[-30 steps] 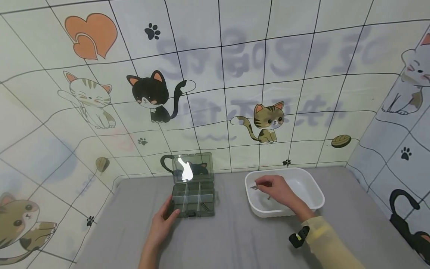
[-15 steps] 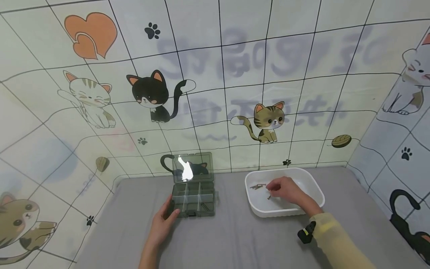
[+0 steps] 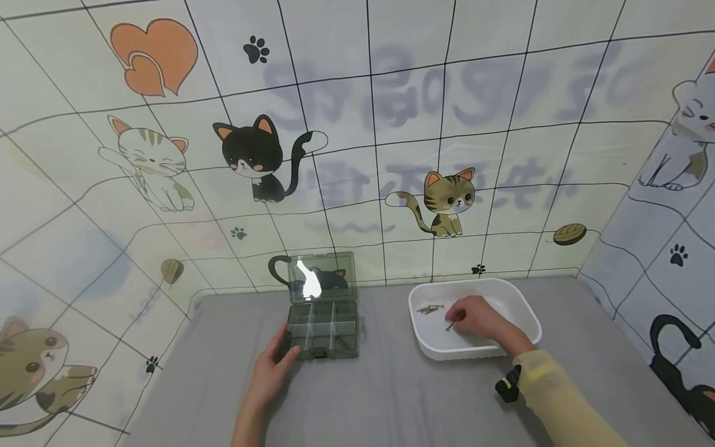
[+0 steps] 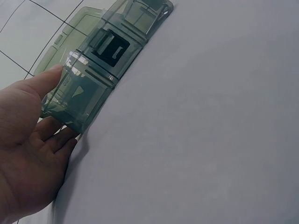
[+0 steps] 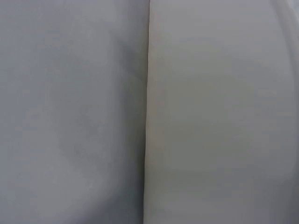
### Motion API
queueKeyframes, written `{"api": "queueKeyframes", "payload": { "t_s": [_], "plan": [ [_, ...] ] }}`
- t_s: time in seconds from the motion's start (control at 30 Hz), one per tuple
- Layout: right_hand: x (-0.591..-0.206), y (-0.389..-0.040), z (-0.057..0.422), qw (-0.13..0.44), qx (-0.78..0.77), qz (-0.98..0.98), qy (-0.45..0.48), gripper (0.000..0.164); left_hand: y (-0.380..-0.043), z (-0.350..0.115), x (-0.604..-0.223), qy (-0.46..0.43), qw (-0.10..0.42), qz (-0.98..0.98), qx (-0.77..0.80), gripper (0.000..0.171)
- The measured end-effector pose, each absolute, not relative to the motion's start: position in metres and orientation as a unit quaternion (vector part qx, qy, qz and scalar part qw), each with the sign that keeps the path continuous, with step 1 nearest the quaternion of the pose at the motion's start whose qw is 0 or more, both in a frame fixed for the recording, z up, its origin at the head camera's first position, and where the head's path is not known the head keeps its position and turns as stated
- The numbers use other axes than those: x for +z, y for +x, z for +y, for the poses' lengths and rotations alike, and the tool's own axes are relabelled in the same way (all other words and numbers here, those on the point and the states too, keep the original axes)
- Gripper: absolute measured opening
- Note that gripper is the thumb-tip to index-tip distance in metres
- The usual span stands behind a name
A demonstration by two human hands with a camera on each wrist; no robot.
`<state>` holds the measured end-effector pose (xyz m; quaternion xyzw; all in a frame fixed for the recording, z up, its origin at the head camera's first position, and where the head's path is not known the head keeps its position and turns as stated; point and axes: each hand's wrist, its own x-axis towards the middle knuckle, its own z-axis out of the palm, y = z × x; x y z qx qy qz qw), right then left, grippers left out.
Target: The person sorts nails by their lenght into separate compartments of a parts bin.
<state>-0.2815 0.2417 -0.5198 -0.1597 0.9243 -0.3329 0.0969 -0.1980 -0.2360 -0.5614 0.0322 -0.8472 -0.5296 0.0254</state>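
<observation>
- Left hand [image 3: 270, 372]: holds the left near corner of a green box [image 3: 333, 356]; the left wrist view shows the thumb along the upper edge and the fingers curled in at the lower one.
- Green box: stands on the grey surface [image 3: 385, 385], lid [image 3: 324, 276] raised against the patterned wall behind; several thin dark pieces [image 3: 342, 342] lie in the near right compartment.
- Right hand [image 3: 475, 316]: reaches into a white tray [image 3: 454, 355], fingers bent downward, tips touching a single screw [image 3: 450, 325]. Whether they pinch it cannot be told; the right wrist view does not show the fingers.
- Single screw: inside the tray, left of its middle, directly under the right fingertips; the long axis slants from near left to far right, the near end exposed. The right hand is the nearer; the left is well apart. Judged to be the governing relation: this slant against the fingertips.
- Other screws [image 3: 430, 309]: a small cluster, beyond and left of the single screw.
</observation>
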Motion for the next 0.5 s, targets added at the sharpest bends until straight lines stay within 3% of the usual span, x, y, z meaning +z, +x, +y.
{"api": "queueKeyframes", "payload": {
  "t_s": [0.5],
  "plan": [
    [-0.5283,-0.289,0.2425,0.092,-0.317,0.927,-0.177,0.012,-0.1987,-0.2363,-0.5618,0.035,0.028,-0.849,-0.527,0.069]
  ]
}}
